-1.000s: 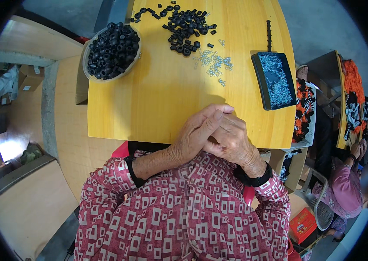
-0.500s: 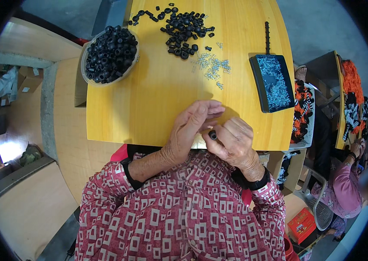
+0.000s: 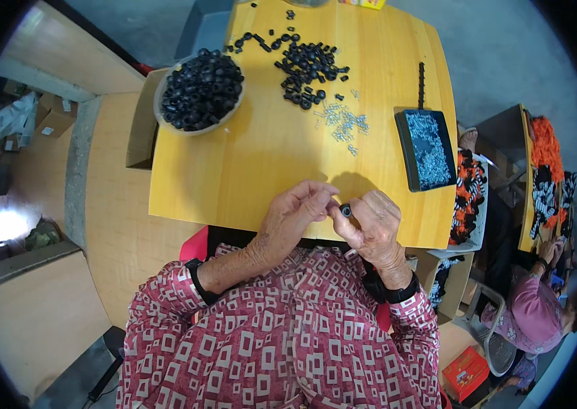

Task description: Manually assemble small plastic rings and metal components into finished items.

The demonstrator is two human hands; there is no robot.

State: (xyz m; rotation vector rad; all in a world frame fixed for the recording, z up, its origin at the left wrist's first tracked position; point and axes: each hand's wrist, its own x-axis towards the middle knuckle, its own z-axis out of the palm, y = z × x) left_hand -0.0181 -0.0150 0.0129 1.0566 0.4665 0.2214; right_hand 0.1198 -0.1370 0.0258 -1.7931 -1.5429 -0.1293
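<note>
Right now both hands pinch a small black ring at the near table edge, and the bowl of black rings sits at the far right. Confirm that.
Not quite. The bowl of black rings sits at the far left of the yellow table, not the far right; the head view shows it. The rest holds: left hand and right hand pinch a small black ring at the near edge.

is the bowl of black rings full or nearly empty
Full. The bowl at the table's far left is heaped with black rings rising above its rim.
</note>
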